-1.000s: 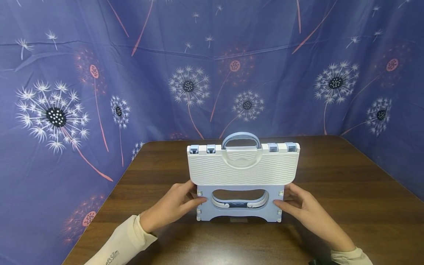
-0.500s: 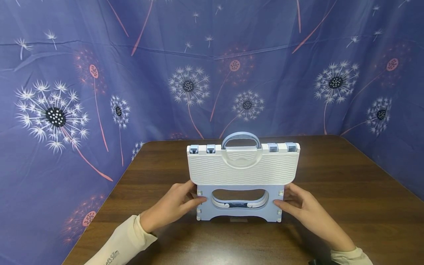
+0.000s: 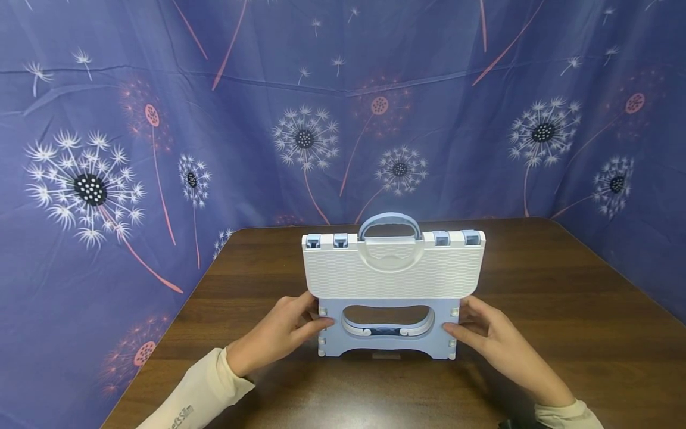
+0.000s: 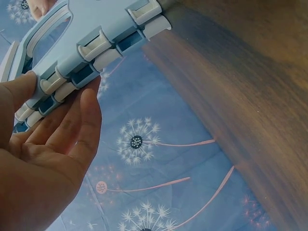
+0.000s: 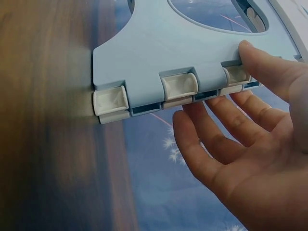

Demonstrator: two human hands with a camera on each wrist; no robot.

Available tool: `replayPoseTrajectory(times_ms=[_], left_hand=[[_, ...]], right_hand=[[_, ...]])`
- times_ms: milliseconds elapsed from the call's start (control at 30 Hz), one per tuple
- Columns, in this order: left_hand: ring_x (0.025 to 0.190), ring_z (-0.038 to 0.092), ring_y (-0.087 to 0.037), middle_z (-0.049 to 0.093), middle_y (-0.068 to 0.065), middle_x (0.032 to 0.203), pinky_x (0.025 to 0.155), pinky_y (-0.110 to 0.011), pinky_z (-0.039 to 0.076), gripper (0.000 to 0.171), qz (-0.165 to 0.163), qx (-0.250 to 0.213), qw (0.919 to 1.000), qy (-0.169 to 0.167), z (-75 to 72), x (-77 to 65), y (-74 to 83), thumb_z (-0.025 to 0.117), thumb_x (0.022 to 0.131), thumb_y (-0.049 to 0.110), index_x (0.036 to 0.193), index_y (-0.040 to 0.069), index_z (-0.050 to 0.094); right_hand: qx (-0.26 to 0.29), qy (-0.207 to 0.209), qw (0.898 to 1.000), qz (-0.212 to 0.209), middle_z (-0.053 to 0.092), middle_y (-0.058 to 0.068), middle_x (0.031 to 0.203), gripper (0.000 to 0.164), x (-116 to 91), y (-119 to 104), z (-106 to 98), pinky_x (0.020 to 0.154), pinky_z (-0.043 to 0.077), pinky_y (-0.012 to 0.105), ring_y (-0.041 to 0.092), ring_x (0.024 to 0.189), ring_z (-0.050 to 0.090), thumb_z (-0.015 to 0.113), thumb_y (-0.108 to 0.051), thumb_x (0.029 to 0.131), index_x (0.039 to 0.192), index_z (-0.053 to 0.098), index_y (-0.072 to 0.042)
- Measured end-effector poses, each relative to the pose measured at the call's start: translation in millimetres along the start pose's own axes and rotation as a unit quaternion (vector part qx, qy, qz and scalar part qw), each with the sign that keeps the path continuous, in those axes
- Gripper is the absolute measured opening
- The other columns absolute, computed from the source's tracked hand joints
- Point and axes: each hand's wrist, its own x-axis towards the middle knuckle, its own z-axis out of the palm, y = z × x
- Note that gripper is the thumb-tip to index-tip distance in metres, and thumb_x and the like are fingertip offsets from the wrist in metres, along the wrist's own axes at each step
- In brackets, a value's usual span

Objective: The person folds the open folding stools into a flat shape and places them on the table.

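Observation:
A folded step stool (image 3: 393, 277) stands upright on the table in the head view. Its white textured top panel hangs over light-blue folding legs (image 3: 387, 345), and a blue carry handle (image 3: 390, 218) arches above. My left hand (image 3: 278, 333) grips the left edge of the legs, thumb on the front face and fingers around the side. On the opposite edge, my right hand (image 3: 501, 345) holds the legs the same way. White and blue hinge knuckles (image 4: 94, 46) line the left edge, and similar hinges (image 5: 180, 86) run along the right. In the head view the fingertips are hidden behind the stool.
The dark wood table (image 3: 252, 268) extends to both sides of the stool and behind it. A blue curtain (image 3: 241, 119) printed with dandelions surrounds its back and sides. A small black object (image 3: 506, 424) shows at the bottom edge near the right sleeve.

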Motion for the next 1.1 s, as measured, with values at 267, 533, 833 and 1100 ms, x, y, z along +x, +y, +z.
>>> replayPoseTrajectory(times_ms=[267,533,833,1100], left_hand=[[0.069,0.061,-0.004,0.062,0.008,0.083,0.058,-0.017,0.051,0.049,0.031,0.036,0.9988,0.007,-1.6,0.9,0.3,0.067,0.097,0.014,0.141,0.015,0.045],[0.067,0.058,-0.002,0.059,0.009,0.080,0.057,-0.014,0.049,0.048,0.027,0.047,0.9984,0.011,-1.5,0.2,-1.1,0.067,0.097,0.016,0.140,0.016,0.045],[0.072,0.063,-0.002,0.062,0.009,0.084,0.060,-0.018,0.052,0.046,0.017,0.042,0.9987,0.021,0.4,-2.3,-3.2,0.068,0.096,0.017,0.137,0.017,0.047],[0.077,0.066,-0.003,0.068,0.004,0.091,0.066,-0.017,0.054,0.048,0.048,0.052,0.9970,0.032,-2.0,0.8,0.0,0.068,0.096,0.013,0.139,0.013,0.047]], right_hand=[[-0.006,0.012,0.999,-0.029,0.069,0.001,0.106,0.048,2.5,1.2,0.5,0.079,0.056,0.028,0.015,0.096,0.067,0.070,-0.010,0.093,0.138,0.052,-0.011],[-0.031,0.034,0.998,-0.032,0.071,-0.004,0.100,0.034,2.5,1.0,1.9,0.077,0.056,0.028,0.013,0.090,0.068,0.073,-0.012,0.091,0.124,0.063,-0.012],[-0.062,0.076,0.994,-0.038,0.074,-0.007,0.097,0.035,1.8,0.3,5.6,0.076,0.054,0.025,0.008,0.089,0.068,0.077,-0.012,0.088,0.122,0.069,-0.010],[-0.055,0.089,0.994,-0.035,0.074,-0.006,0.095,0.031,0.5,-2.7,5.0,0.075,0.055,0.023,0.009,0.087,0.068,0.077,-0.012,0.087,0.117,0.071,-0.013]])
